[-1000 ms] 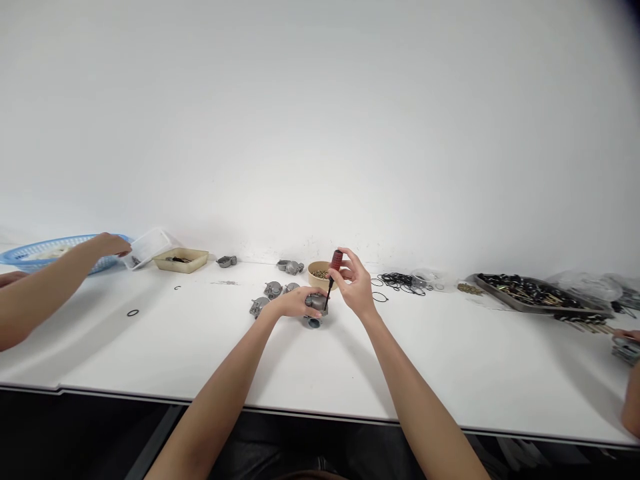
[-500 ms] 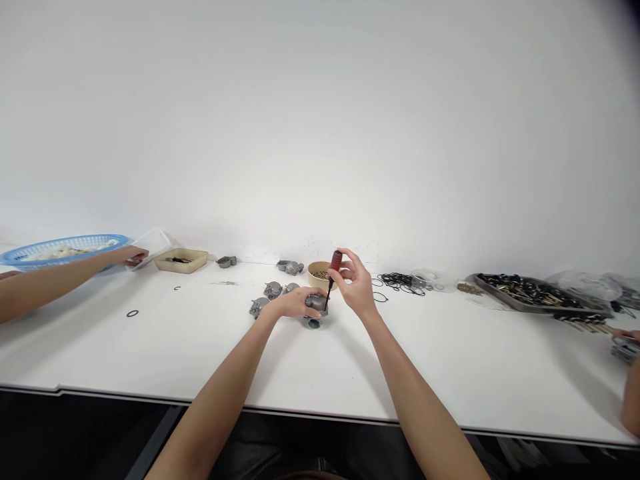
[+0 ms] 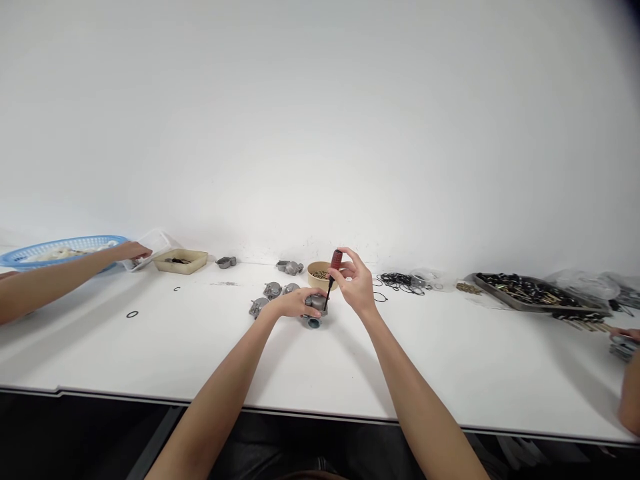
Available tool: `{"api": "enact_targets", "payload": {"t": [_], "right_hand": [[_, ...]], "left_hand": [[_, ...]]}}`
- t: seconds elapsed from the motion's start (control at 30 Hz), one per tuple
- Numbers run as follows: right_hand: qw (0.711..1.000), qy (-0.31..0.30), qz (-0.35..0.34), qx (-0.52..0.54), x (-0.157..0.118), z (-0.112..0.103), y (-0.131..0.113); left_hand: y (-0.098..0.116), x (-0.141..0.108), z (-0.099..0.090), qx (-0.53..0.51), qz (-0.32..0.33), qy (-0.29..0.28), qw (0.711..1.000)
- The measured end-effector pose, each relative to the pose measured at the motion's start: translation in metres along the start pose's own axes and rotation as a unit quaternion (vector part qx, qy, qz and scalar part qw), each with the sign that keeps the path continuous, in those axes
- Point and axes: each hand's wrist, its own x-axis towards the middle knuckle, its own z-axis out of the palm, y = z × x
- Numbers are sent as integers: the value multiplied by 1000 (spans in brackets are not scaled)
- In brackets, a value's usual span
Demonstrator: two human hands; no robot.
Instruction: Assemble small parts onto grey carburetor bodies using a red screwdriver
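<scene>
My left hand is wrapped round a grey metal carburetor on the white table, its round bore facing me. In my right hand is a screwdriver with a red handle, pinched between thumb and fingers. The dark shaft slants down, and its tip meets the right side of the carburetor; the screw itself is too small to make out. Several similar grey carburetor bodies lie just behind my left wrist. Behind both hands stands a round tan tub of small brass-coloured screws.
At left, a co-worker's hand reaches into a clear plastic box, between a blue basket and a beige tray. Rightward lie black rubber rings, brass bits and a dark tray. Another person's hand is at far right.
My hands, the screwdriver and the carburetor stay in nearly the same place. The co-worker's hand at left has shifted slightly to the right at the clear box.
</scene>
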Motion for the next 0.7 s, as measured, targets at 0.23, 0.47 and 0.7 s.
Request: {"api": "enact_targets", "payload": {"t": [0.23,0.47,0.7], "right_hand": [[1000,-11,-8,10,0,0,5],[997,3,-9,75,1,-6,9],[984,174,11,35,21,-49,20]], "left_hand": [[3,-1,0,17,10,9,1000],[9,-3,0,46,15,38,998],[3,-4,-2,64,-9,47,997]]}}
